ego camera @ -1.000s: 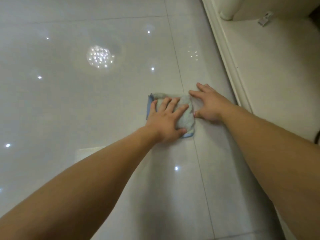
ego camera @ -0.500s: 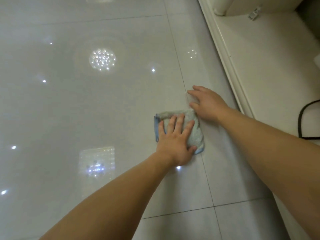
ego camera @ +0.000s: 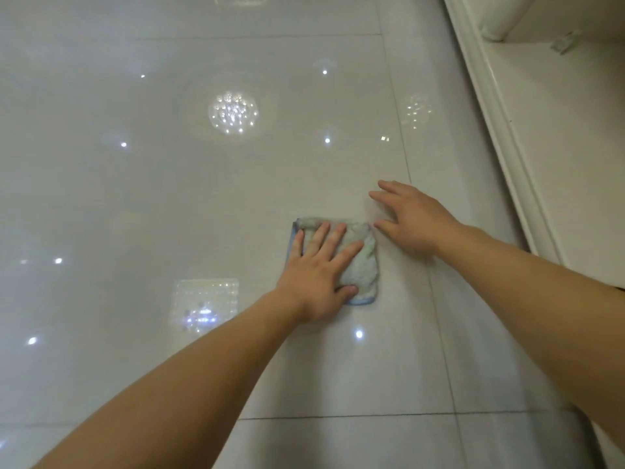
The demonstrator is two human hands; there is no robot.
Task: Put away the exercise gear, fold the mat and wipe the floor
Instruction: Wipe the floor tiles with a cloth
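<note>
On a glossy tiled floor (ego camera: 169,204) dotted with reflected ceiling lights, a person's left hand (ego camera: 318,269) presses flat, fingers spread, on a folded pale cloth (ego camera: 363,262) with a blue edge. The right hand (ego camera: 411,220) rests open on the bare tile just beside the cloth, fingers splayed. A white baseboard (ego camera: 500,130) runs along the right.
</note>
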